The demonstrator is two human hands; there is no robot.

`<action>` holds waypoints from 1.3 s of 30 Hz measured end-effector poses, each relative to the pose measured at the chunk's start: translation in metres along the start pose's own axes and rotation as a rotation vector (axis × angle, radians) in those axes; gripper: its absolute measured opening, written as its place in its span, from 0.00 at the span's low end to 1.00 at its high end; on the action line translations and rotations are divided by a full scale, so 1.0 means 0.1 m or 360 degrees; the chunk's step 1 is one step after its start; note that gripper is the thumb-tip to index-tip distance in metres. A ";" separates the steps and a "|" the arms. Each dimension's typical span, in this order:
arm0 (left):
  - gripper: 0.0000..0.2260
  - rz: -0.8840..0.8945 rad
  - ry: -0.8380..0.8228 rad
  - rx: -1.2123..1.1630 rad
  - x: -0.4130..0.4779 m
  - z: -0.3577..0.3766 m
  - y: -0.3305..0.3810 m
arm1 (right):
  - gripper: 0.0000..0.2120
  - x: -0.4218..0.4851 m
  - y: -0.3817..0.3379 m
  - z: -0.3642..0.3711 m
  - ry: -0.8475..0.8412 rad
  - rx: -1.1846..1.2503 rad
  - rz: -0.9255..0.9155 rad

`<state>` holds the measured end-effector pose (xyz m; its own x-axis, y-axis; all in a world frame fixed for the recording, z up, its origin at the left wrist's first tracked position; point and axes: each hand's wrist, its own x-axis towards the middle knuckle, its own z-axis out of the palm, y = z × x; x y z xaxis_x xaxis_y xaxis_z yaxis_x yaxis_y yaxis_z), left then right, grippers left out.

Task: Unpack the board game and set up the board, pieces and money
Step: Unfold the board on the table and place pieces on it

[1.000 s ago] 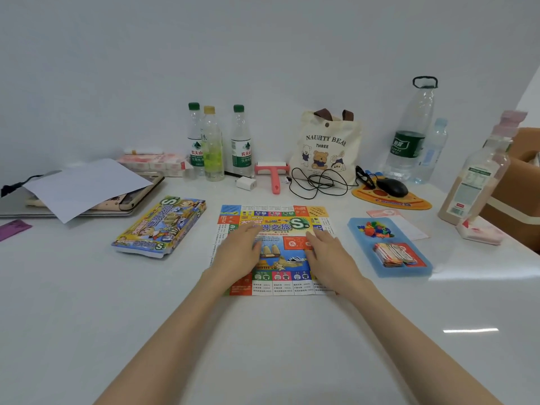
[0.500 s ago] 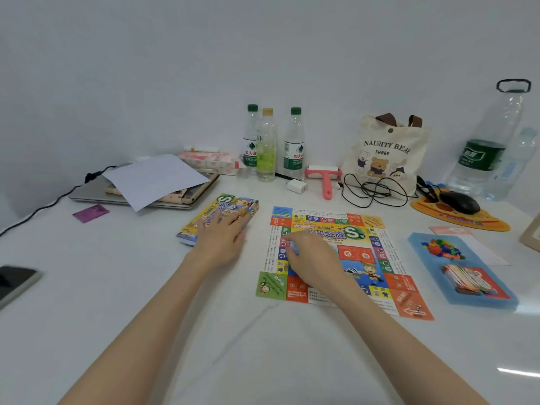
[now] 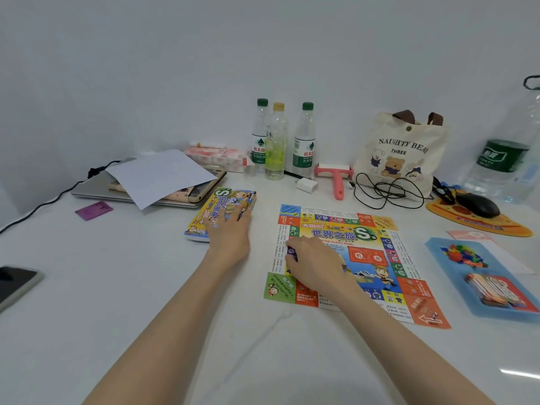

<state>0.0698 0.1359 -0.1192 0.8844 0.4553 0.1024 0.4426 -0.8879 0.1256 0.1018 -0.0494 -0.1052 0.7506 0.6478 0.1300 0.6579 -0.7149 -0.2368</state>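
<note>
The board (image 3: 368, 235) lies flat on the table (image 3: 140, 302). The right hand (image 3: 315, 266) rests on the board's left part, fingers bent; I cannot tell whether it grasps anything. Left of the board, the left hand (image 3: 229, 235) lies relaxed on the game box (image 3: 230, 197). Right of the board is the blue tray (image 3: 450, 271).

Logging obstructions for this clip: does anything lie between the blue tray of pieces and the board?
Nothing visible: only bare table separates the blue tray from the board. The right hand rests on the board's left part.
</note>
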 end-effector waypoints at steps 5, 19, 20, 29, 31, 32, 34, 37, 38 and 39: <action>0.25 0.0004 -0.0009 0.0008 0.00 -0.03 -0.01 | 0.08 0.04 0.03 0.02 -0.0014 0.0061 -0.0040; 0.18 0.0337 0.0389 -0.0434 -0.31 -0.49 0.73 | 0.17 -0.33 0.63 -0.46 0.0288 0.0281 0.0250; 0.18 0.0350 0.0376 -0.0508 -0.35 -0.51 0.83 | 0.17 -0.39 0.71 -0.51 0.0319 0.0272 0.0289; 0.15 0.0540 0.0078 -0.0832 -0.59 -0.48 1.69 | 0.18 -0.88 1.56 -0.85 0.0459 0.0088 0.0611; 0.16 0.0607 -0.0082 -0.0665 -0.63 -0.38 1.87 | 0.20 -0.98 1.78 -0.89 0.0388 -0.0006 0.0744; 0.16 0.0633 -0.0177 -0.0564 -0.64 -0.34 1.93 | 0.21 -1.02 1.86 -0.89 0.0341 -0.0064 0.0811; 0.17 0.0677 -0.0345 -0.0414 -0.67 -0.25 2.01 | 0.23 -1.08 1.96 -0.88 0.0230 -0.0158 0.0918; 0.16 0.0704 -0.0429 -0.0331 -0.73 -0.14 2.10 | 0.26 -1.14 2.03 -0.83 0.0129 -0.0159 0.0986; 0.16 0.0703 -0.0405 -0.0280 -0.76 -0.12 2.12 | 0.26 -1.16 2.04 -0.81 0.0124 -0.0160 0.0989; 0.16 0.0703 -0.0367 -0.0229 -0.79 -0.11 2.14 | 0.26 -1.17 2.06 -0.80 0.0123 -0.0163 0.0986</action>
<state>0.0931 -0.0892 -0.0897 0.9991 -0.0014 -0.0417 0.0094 -0.9667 0.2559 0.1543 -0.2939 -0.0926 0.9938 0.0875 0.0684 0.0994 -0.9752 -0.1977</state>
